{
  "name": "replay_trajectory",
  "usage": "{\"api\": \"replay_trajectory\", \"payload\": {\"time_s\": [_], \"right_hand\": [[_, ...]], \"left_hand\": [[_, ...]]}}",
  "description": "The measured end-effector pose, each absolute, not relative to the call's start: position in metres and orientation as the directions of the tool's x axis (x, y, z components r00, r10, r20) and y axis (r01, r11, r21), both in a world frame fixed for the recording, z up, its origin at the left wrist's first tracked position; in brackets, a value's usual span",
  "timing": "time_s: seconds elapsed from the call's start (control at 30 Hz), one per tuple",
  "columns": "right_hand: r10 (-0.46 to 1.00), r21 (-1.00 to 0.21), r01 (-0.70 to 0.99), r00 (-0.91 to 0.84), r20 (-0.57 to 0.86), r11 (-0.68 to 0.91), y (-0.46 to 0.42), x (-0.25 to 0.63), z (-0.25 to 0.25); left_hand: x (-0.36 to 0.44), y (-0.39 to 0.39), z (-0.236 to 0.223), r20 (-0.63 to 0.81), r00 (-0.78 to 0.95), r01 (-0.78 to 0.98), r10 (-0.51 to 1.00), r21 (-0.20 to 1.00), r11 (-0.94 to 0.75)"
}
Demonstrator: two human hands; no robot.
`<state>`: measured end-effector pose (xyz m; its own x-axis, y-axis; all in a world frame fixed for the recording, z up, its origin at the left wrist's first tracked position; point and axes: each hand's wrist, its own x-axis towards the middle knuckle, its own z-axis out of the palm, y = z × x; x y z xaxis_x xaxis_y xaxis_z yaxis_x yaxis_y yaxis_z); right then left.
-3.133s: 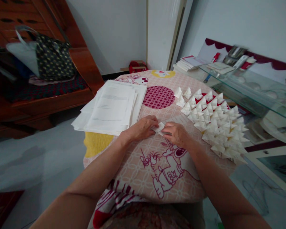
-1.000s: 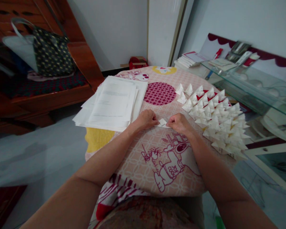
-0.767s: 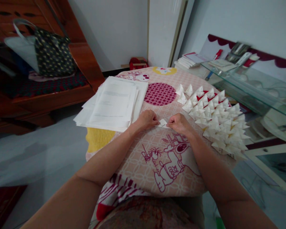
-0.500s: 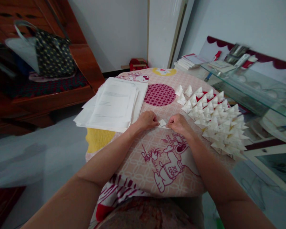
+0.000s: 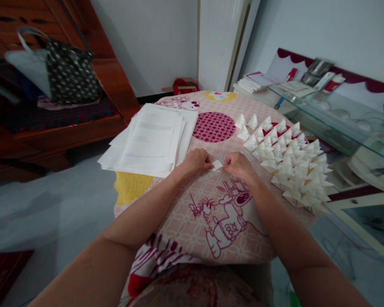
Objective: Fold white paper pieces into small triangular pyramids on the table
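Observation:
A small folded piece of white paper (image 5: pixel 217 165) lies low over the patterned tablecloth, stretched between my two hands. My left hand (image 5: pixel 196 161) pinches its left end, and my right hand (image 5: pixel 238 164) pinches the right end. A flap stands up as a small diamond in the middle, while both ends are covered by fingers. To the right of my right hand stand rows of many folded paper pieces (image 5: pixel 288 157) with pointed tips. Left of my left hand lies a stack of white paper sheets (image 5: pixel 153 136), the top one faintly printed.
The round table has a pink cloth (image 5: pixel 185 213) with cartoon prints. At the right, a glass shelf (image 5: pixel 339 111) holds metal containers and papers close to the table edge. A wooden bench (image 5: pixel 109 81) with a dotted bag (image 5: pixel 72 72) stands at the left.
My right hand has shifted slightly left, closer to my left hand, with the folded paper still between them. The left hand looks the same.

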<state>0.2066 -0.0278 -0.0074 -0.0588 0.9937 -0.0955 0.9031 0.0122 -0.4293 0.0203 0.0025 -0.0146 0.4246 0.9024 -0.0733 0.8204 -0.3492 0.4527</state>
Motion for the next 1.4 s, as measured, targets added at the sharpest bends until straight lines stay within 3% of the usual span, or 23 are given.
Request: {"api": "replay_trajectory", "payload": {"time_s": [0.4, 0.57, 0.67, 0.77, 0.97, 1.2, 1.4], "right_hand": [[0.976, -0.613, 0.784, -0.042, -0.214, -0.101, -0.033, 0.225, -0.005], [0.995, -0.744, 0.668, -0.07, -0.073, -0.007, -0.033, 0.211, -0.013], [0.993, -0.698, 0.712, -0.113, -0.018, 0.068, -0.032, 0.198, -0.019], [0.994, -0.644, 0.764, -0.097, -0.054, 0.04, -0.03, 0.192, -0.02], [0.991, -0.648, 0.762, -0.083, -0.11, -0.008, -0.028, 0.193, -0.016], [0.99, -0.606, 0.795, -0.057, -0.127, -0.032, -0.03, 0.189, -0.011], [0.989, -0.594, 0.804, -0.068, -0.13, -0.022, -0.031, 0.188, -0.009]], "left_hand": [[0.02, 0.003, -0.015, -0.093, 0.416, 0.83, 0.905, 0.445, -0.336], [0.02, 0.002, -0.014, -0.091, 0.408, 0.826, 0.908, 0.461, -0.325], [0.021, 0.001, -0.013, -0.083, 0.402, 0.83, 0.912, 0.455, -0.324], [0.021, 0.0, -0.013, -0.077, 0.395, 0.832, 0.915, 0.453, -0.321], [0.02, -0.003, -0.017, -0.014, 0.4, 0.806, 0.917, 0.482, -0.344], [0.022, -0.006, -0.014, -0.054, 0.388, 0.836, 0.92, 0.441, -0.327], [0.018, -0.005, -0.013, -0.053, 0.414, 0.806, 0.909, 0.485, -0.339]]}}
